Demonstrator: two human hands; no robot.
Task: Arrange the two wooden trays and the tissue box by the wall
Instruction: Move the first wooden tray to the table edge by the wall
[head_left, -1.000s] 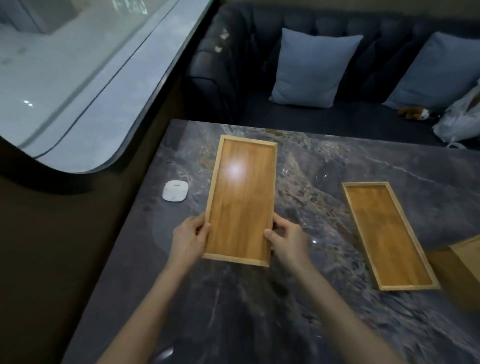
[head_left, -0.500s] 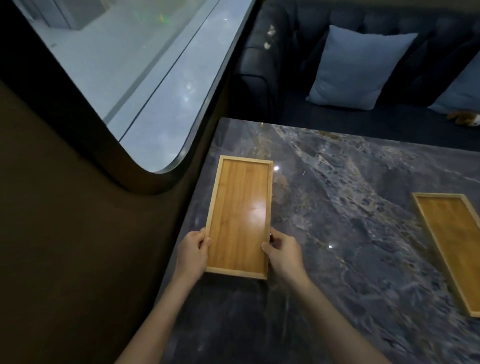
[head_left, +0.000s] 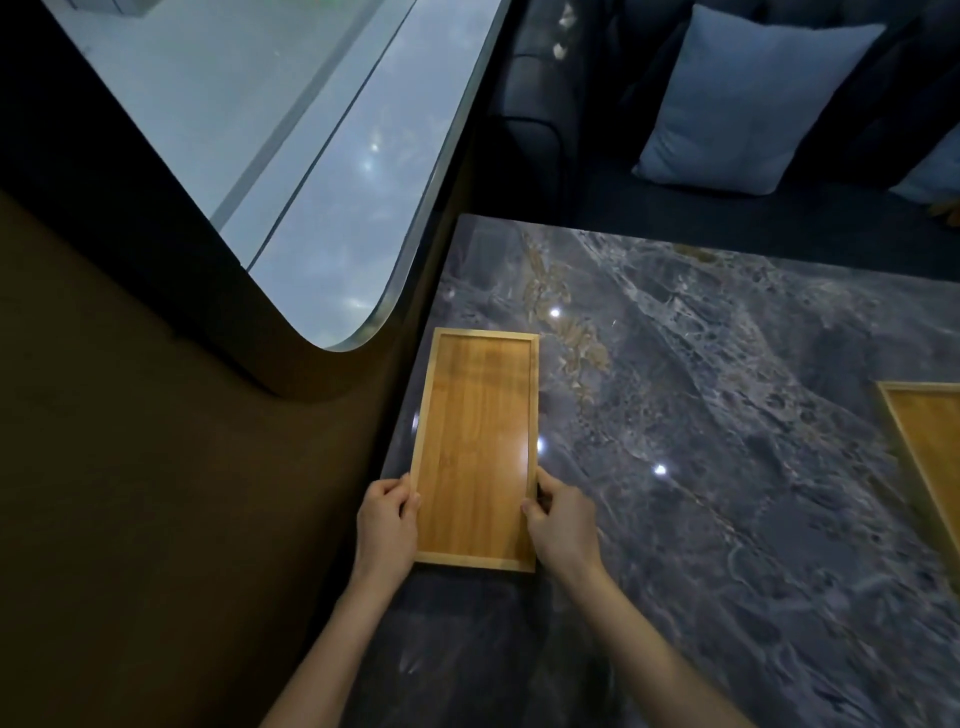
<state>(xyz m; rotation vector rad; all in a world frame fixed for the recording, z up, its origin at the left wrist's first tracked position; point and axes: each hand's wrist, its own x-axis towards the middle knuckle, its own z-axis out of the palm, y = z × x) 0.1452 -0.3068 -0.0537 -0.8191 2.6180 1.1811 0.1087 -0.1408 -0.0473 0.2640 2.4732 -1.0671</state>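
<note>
Both hands held the near end of the first tray (head_left: 475, 452), one on each long side. The left hand (head_left: 387, 525) curled over the left rim with its thumb on top; the right hand (head_left: 563, 519) pinched the right rim between thumb and fingers.

A second earlier the tray sat nearer the middle of the table (head_left: 701, 467), angled a little, with a small white object between it and the left edge. Half a second earlier it had already slid left. By this moment it lay lower centre in the frame, its long left side running along the table's left edge, close against the wall (head_left: 182, 519). Whether the rim touched the wall I could not tell, since the gap there was dark. The white object no longer showed; the tray may have covered it or the view may have shifted past it.

That shift suggested the first tray was at or very near its place, lying flat and roughly parallel to the wall, so this step looked almost finished and needed only a release. The second tray (head_left: 930, 457) remained well apart at the right edge of the frame, cut off by it, untouched. No tissue box was in view here. Two of the three items therefore seemed left to bring over.
</note>
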